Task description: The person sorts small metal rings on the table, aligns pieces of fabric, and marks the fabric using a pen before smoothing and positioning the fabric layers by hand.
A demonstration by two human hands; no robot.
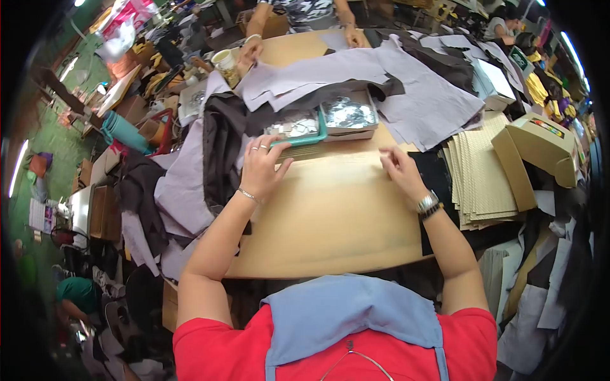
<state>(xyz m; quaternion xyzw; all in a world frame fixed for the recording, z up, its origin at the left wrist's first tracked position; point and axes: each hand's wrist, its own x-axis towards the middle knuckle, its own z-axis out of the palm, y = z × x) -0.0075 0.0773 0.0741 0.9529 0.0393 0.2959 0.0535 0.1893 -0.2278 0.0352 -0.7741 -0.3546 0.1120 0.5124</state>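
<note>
My left hand [262, 166] is raised over the left part of the wooden tabletop [330, 216], thumb and fingers apart and nothing in it. Its fingertips are beside the near edge of a teal tray [323, 133] that holds small pale pieces. Over the table's right side is my right hand [401, 169], fingers loosely bent and apart, with no object visible in it. Behind the hands, a cardboard box [356, 135] of shiny silvery pieces adjoins the tray. A dark fabric piece [330, 95] partly covers the back of both containers.
Pale lilac fabric [419, 89] spreads across the back. Across the table, a person's hands [251, 51] touch it. Dark and lilac cloth [222, 140] heaps at left. On the right are stacked cream sheets [480, 174], an open carton [537, 152] and a white box [492, 86].
</note>
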